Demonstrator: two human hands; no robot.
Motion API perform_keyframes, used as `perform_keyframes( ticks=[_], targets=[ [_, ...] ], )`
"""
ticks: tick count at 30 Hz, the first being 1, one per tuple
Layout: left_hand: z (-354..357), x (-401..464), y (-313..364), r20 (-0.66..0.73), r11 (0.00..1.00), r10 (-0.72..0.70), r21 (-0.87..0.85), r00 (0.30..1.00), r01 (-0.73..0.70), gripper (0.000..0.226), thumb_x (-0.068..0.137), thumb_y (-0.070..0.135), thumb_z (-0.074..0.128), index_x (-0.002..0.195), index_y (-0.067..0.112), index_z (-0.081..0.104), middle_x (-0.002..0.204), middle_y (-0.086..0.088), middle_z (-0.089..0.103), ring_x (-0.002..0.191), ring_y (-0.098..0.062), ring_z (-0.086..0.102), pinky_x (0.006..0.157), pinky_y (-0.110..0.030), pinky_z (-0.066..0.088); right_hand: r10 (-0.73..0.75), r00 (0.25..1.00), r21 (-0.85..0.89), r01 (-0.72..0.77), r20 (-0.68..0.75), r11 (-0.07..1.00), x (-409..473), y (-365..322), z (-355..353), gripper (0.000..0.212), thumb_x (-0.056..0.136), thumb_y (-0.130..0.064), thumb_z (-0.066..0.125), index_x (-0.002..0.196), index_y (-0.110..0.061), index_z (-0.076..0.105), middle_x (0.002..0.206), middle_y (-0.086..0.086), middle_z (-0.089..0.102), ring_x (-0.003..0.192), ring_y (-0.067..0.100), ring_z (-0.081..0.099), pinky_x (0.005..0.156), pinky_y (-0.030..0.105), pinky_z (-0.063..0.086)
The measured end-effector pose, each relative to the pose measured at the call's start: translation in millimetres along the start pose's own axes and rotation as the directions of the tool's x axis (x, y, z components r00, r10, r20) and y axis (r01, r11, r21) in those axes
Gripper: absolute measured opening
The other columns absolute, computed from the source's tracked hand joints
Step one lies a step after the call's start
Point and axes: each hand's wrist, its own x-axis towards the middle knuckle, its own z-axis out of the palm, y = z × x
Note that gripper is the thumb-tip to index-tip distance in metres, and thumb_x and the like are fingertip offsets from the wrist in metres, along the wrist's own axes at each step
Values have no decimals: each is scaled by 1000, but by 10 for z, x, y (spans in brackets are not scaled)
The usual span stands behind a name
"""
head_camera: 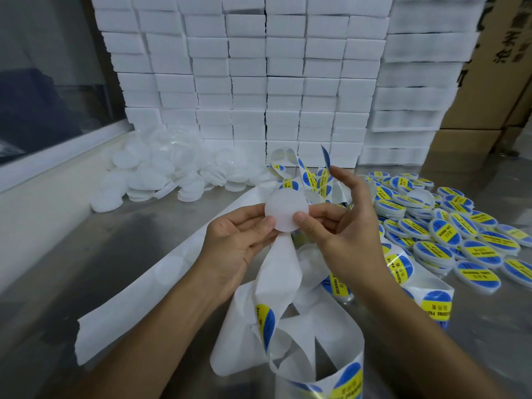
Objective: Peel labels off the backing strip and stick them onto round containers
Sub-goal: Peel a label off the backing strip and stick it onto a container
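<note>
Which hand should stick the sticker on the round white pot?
Probably the right hand. Its raised fingers seem to hold a blue label just above the pot, while its thumb rests on the pot's edge. The left hand is busy pinching the pot and steadying it.

A plain white round container [285, 209] is sitting face-up between both thumbs, above the curling white backing strip [283, 272] carrying blue-yellow labels [436, 308].

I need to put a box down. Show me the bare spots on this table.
Bare metal table lies left of the left hand, between the plain white containers and the spent backing strip. The right side is crowded with labelled containers and looping label strip.
</note>
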Motion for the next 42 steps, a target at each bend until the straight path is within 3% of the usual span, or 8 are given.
perform_keyframes(
  ticks=[5, 9, 12, 14, 19, 29, 34, 42],
  targets=[
    [-29, 16, -4, -37, 1000, -8, -11, 999, 8, 28, 65, 8, 71, 93, 5, 74, 98, -19, 74, 89, -28, 74, 73, -27, 59, -69, 979, -220, 26, -190, 975, 12, -3, 6, 37, 85, -23, 75, 116, -33, 58, 117, -6, 58, 90, 3, 67, 66, 17, 50],
    [-56, 20, 6, -70, 999, -4, -36, 998, 1, 33, 65, 7, 70, 98, 0, 69, 93, -17, 75, 86, -26, 74, 70, -25, 58, -27, 947, -74, 3, -320, 997, 78, -98, -95, 5, 89, -18, 72, 86, -23, 72, 79, -9, 72, 69, 3, 66, 59, 13, 48],
    [-44, 14, 7, -75, 999, -13, -33, 997, 11, 33, 65, 8, 70, 97, 0, 69, 92, -16, 75, 85, -25, 74, 69, -25, 58, 223, 954, 190, -185, -201, 964, 79, -160, -93, 12, 85, -17, 73, 74, -20, 77, 64, -6, 67, 59, 7, 61, 64, 23, 49],
    [-34, 13, 11, -75, 1000, -24, -21, 997, 22, 33, 65, 9, 71, 97, 1, 69, 93, -16, 75, 85, -25, 74, 68, -24, 58, 284, 955, 189, -264, -89, 946, 67, -157, -62, 14, 83, -17, 73, 72, -22, 79, 66, -5, 68, 59, 8, 60, 68, 27, 49],
    [-24, 2, 26, -58, 999, -37, 16, 998, 38, 43, 66, 13, 72, 106, -2, 68, 100, -18, 74, 92, -27, 73, 72, -26, 58, 194, 979, 60, -190, -66, 980, 9, -150, 19, 8, 82, -11, 76, 77, -17, 78, 63, -5, 71, 50, 4, 60, 53, 11, 46],
    [4, -23, 36, -62, 998, -36, 52, 997, 39, 30, 64, 13, 73, 93, 5, 72, 93, -16, 76, 86, -24, 74, 67, -23, 57, 187, 980, 33, -185, -74, 982, 6, -121, 36, 7, 81, -12, 78, 77, -19, 78, 70, 2, 75, 55, 7, 65, 54, 13, 48],
    [13, -32, 38, -69, 997, -14, 81, 998, 19, 14, 63, 13, 75, 76, 13, 79, 90, -14, 76, 83, -24, 75, 65, -23, 58, 157, 985, 13, -157, -71, 988, 7, -105, 32, 5, 81, -12, 77, 78, -17, 78, 69, 1, 74, 55, 8, 65, 55, 14, 49],
    [29, -42, 38, -94, 989, 39, 144, 995, -25, 15, 59, 17, 77, 74, 18, 80, 85, -13, 77, 79, -22, 75, 64, -21, 57, 65, 996, -87, -70, -63, 994, -9, -90, 35, 11, 83, -11, 77, 78, -21, 77, 69, -2, 74, 54, 11, 64, 56, 18, 51]
  ],
)
